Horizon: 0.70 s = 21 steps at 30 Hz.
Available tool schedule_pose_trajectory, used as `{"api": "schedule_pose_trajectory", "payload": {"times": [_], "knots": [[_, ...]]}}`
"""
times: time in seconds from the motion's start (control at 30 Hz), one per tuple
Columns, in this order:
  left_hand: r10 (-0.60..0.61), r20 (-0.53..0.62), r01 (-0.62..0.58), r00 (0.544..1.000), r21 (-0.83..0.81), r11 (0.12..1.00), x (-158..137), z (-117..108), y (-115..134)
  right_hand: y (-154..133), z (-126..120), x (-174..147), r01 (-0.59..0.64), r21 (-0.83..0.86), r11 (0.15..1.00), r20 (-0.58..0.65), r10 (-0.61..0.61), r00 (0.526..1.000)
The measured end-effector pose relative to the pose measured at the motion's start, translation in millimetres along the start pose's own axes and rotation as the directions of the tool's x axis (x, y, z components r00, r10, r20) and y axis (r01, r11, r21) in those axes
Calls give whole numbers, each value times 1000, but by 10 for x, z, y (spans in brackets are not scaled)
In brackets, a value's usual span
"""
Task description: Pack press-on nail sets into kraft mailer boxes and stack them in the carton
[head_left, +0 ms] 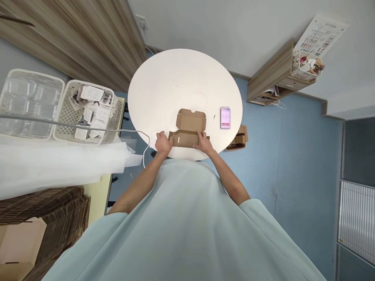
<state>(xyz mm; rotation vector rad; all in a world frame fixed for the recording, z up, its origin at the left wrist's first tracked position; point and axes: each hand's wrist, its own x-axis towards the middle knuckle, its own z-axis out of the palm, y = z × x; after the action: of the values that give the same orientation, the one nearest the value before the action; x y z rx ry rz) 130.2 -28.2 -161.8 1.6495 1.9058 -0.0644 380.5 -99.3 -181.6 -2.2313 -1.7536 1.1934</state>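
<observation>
A brown cardboard box (pixel 187 139) lies near the front edge of the round white table (pixel 181 78), partly folded. Its lid panel (pixel 191 120) is spread out on the far side, with side flaps and a small notch at the top. At the box's left end, my left hand (pixel 163 143) is closed with its thumb against the cardboard. My right hand (pixel 204 143) grips the right end, fingers over the side and thumb at the near edge. A small white slot or mark shows inside the box. A white sheet-like thing (pixel 153 139) sits beside my left hand.
A phone (pixel 225 118) rests on the table's right. A white cable (pixel 125 130) crosses on the left, near a basket of packets (pixel 93 113), a clear-plastic-filled basket (pixel 29 101), white wrapping (pixel 58 160) and stacked cardboard (pixel 64 222). Folded boxes (pixel 240 138) stand low right.
</observation>
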Motion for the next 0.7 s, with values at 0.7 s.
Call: {"api": "schedule_pose_trajectory", "payload": {"times": [0.7], "knots": [[157, 173, -120, 972, -208, 971, -208, 135, 95, 107, 162, -140, 48, 72, 996, -15, -47, 999]]}}
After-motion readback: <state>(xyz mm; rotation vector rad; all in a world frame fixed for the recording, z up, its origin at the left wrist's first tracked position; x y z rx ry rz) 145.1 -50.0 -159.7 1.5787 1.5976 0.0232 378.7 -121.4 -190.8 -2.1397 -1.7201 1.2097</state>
